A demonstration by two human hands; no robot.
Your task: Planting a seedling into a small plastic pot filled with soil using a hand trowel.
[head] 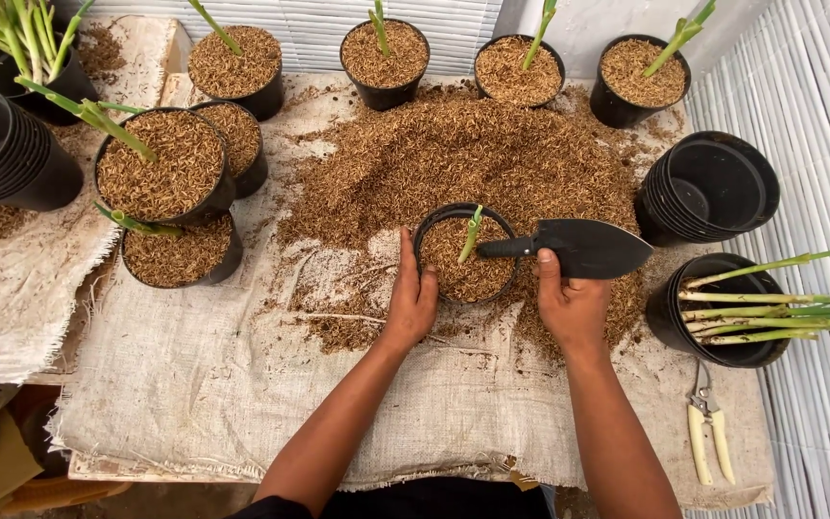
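- Sacking (242,384) is covering the bench under your hands, and its near edge is hanging just in front of your forearms, with a bare stretch of cloth lying open between your arms and to your left.
- Husk heap (473,154) is spreading over the cloth behind the small black pot (431,229), so you are working at the heap's near edge.
- You are cupping your left hand (413,293) against the pot's left rim, fingers flat and touching it, not closed round it.
- You are gripping the black trowel (578,247) in your right hand (569,303), fist closed on the handle end, the tool lying level with its narrow end touching the pot's right rim.
- The pot is sitting at the middle of the bench between your hands, filled almost to the rim with brown husk, one short green cutting (472,231) standing slightly tilted in it.
- To your right, a black pot of green stalks (770,298) is lying on its side near the trowel, with a stack of empty pots (713,187) behind it and pruning shears (708,432) by the near right corner.
- To your left, three filled pots (160,178) are crowding together, well apart from your left hand.
- Four planted pots (516,72) are lining the far edge.
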